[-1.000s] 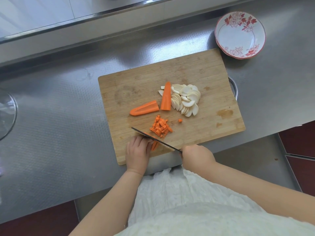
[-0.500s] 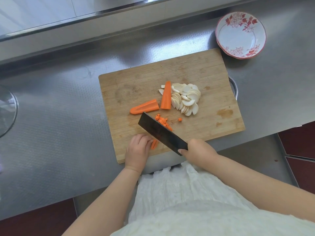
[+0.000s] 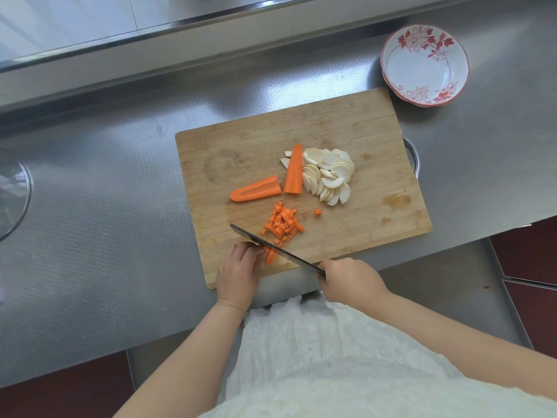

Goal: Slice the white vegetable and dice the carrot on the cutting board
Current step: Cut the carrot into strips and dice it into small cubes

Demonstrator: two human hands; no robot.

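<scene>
A wooden cutting board (image 3: 346, 125) lies on a steel counter (image 3: 105, 206) in the middle of the frame. Low on the board, near its bottom left corner, the person's left hand (image 3: 238, 274) has its fingers curled down onto a few thin carrot strips (image 3: 271, 255), pinning them to the wood. The right hand (image 3: 349, 280), just off the board's lower edge, is wrapped around the handle of a knife (image 3: 271, 247); the handle itself is hidden inside the fist. The blade stands edge-down across the strips, right against the left fingertips, running from lower right up to the left.

Just above the blade sits a small heap of diced carrot (image 3: 283, 223), with one loose cube (image 3: 317, 211) a little to its right. Higher up, towards the board's centre, two larger carrot pieces lie uncut: one (image 3: 256, 190) pointing left, the other (image 3: 294, 170) pointing up the frame and leaning against a pile of white vegetable slices (image 3: 330, 176) to its right.

A white bowl with a red flower pattern (image 3: 425, 64) stands on the counter at the upper right, just beyond the board's corner.
</scene>
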